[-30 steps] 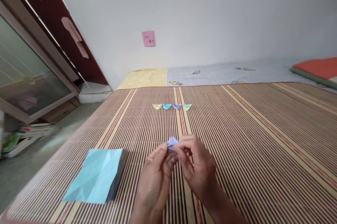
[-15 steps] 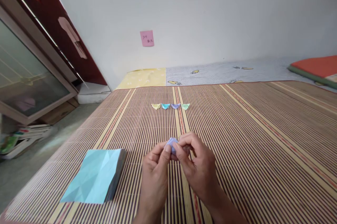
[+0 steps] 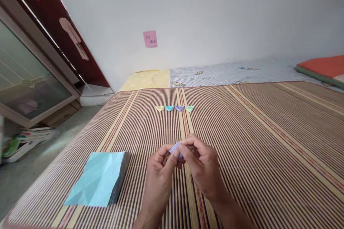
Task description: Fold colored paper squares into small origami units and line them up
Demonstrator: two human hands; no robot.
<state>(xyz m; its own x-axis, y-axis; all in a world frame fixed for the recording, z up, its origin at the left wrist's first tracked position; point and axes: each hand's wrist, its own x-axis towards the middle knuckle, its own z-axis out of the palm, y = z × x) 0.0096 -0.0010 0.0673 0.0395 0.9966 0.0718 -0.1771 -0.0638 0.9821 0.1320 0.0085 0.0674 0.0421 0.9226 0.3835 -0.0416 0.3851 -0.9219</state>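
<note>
My left hand (image 3: 159, 175) and my right hand (image 3: 202, 166) meet over the striped bamboo mat (image 3: 255, 143), both pinching a small folded piece of purple paper (image 3: 175, 148) between thumbs and fingertips. Most of the paper is hidden by my fingers. A stack of square paper with a creased light blue sheet on top (image 3: 98, 179) lies to the left of my left hand. Farther back on the mat a row of small folded paper shapes stands side by side: yellow (image 3: 159, 108), blue (image 3: 169, 108), purple (image 3: 179, 108) and green (image 3: 190, 108).
A pink sticky note (image 3: 150, 38) is on the white wall. Behind the mat lie a yellow cloth (image 3: 146, 78) and a patterned sheet (image 3: 228, 73), with an orange cushion (image 3: 322, 67) at far right. A glass-fronted cabinet (image 3: 24, 78) and magazines on the floor (image 3: 21, 143) are at left.
My hands have drawn slightly closer to me and lower, turning the purple paper so it shows as a thin edge instead of a raised point. Nothing else has moved.
</note>
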